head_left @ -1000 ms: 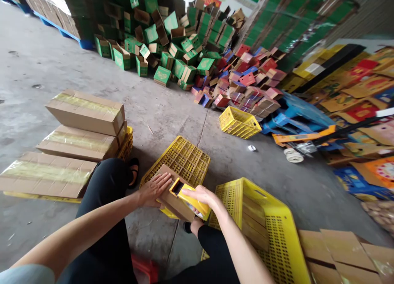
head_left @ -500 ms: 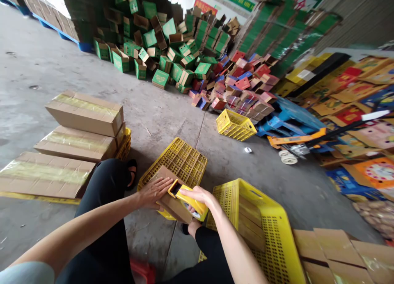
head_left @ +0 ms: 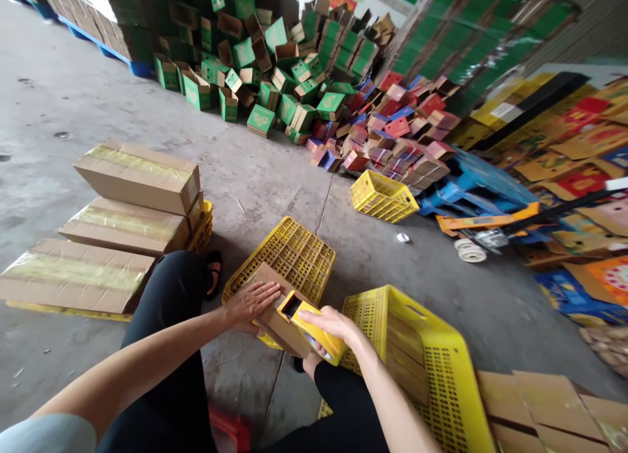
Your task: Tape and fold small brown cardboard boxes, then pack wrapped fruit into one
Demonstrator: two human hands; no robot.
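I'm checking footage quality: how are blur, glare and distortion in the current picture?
Head view, centre: the yellow tape dispenser reads fairly clearly; head view, right edge: the printed cartons look stretched and smeared; head view, upper right: the wrapped green stack shows white glints; head view, left: packing tape shines.

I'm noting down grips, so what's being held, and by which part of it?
The right hand holds the tape dispenser by its yellow body; the left hand rests on the cardboard box.
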